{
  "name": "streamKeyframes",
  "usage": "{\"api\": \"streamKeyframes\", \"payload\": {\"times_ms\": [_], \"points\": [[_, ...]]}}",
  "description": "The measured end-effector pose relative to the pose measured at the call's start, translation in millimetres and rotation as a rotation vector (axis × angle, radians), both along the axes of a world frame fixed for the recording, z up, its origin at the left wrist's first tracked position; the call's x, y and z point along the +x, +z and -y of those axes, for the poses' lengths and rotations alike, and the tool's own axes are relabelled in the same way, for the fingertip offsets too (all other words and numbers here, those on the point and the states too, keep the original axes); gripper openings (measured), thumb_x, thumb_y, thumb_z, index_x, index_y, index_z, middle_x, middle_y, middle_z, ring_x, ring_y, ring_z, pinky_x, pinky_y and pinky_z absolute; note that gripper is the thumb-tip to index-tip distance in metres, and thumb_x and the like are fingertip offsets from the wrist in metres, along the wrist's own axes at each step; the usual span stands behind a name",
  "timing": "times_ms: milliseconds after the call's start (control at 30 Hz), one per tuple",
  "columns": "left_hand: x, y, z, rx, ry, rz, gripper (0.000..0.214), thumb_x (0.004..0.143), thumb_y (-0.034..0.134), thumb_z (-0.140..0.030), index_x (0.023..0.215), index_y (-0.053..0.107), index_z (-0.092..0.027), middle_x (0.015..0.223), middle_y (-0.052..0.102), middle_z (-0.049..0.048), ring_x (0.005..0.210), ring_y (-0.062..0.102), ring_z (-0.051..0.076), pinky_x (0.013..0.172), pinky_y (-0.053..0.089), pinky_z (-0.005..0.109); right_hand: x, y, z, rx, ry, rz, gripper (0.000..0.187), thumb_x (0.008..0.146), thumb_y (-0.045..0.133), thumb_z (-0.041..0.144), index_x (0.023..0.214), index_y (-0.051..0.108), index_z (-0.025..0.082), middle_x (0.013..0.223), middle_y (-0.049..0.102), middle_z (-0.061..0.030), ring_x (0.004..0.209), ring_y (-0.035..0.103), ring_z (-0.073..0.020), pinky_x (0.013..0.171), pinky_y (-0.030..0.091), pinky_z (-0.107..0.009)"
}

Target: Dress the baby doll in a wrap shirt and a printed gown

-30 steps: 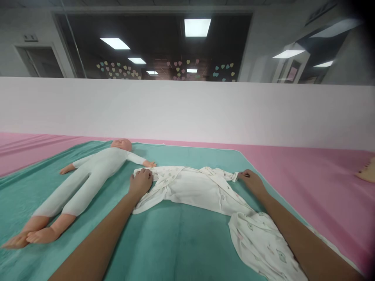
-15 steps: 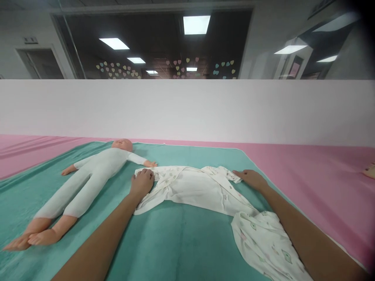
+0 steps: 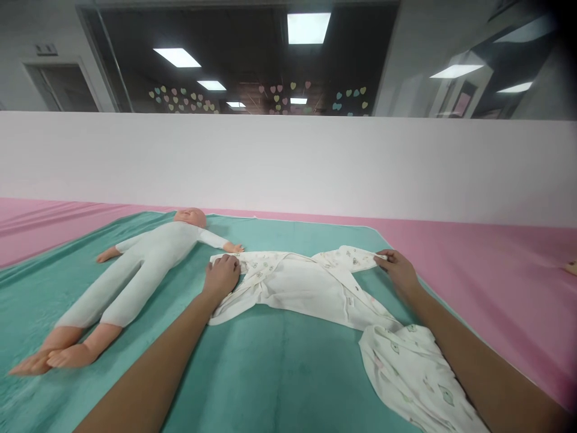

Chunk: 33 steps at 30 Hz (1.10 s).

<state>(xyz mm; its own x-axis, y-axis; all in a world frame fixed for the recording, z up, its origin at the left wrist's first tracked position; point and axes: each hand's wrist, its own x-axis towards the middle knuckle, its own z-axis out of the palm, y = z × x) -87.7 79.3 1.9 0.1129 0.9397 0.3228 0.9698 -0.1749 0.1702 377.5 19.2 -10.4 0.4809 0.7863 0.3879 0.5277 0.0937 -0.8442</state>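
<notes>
A white baby wrap shirt with small printed figures lies spread out, its front folded open and both sleeves reaching sideways. My right hand pinches the cuff of the right-side sleeve, which is drawn out straight. On the left-side sleeve, my left hand presses down with bent fingers closed on the cloth. One front panel of the shirt trails toward me, bunched beside my right forearm. A baby doll in a white bodysuit lies on its back to the left, one hand close to the left sleeve.
The green blanket under everything lies over a pink sheet. Behind them stands a low white wall, with a dark window above it. At the far right edge, part of a skin-coloured object shows.
My right hand has moved outward to the right and up a little, pulling the crumpled sleeve straight. My left hand keeps its place on the other sleeve. The view has tilted slightly.
</notes>
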Motion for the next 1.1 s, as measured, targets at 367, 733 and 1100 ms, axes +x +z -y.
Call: {"api": "streamKeyframes", "payload": {"times_ms": [367,733,1100], "points": [[1,0.9,2,-0.016,0.006,0.008,0.025,0.086,0.033,-0.030,0.084,0.056,-0.021,0.101,0.059,0.0076,0.100,0.050,0.024,0.089,0.034,0.041,18,1.2,-4,0.017,-0.371,0.360,0.023,0.074,0.041,0.031,0.085,0.056,0.018,0.094,0.061,-0.0083,0.084,0.054,-0.0214,0.073,0.038,-0.032],[2,3.9,5,-0.028,-0.007,0.000,0.026,0.086,0.032,-0.029,0.083,0.056,-0.020,0.100,0.059,0.0080,0.098,0.051,0.024,0.087,0.035,0.040,9,-0.6,-1,-0.333,-0.035,0.227,0.042,0.070,0.048,0.061,0.063,0.052,0.020,0.065,0.056,-0.0014,0.061,0.050,-0.0170,0.056,0.037,-0.029],[0,-1.5,1,0.015,-0.014,-0.014,0.025,0.086,0.032,-0.029,0.082,0.055,-0.020,0.097,0.059,0.0067,0.095,0.051,0.024,0.085,0.035,0.040,9,-3.6,-9,0.050,0.222,-0.313,0.023,0.073,0.057,0.041,0.087,0.050,0.024,0.089,0.062,-0.0006,0.090,0.059,-0.0168,0.080,0.048,-0.031]]}}
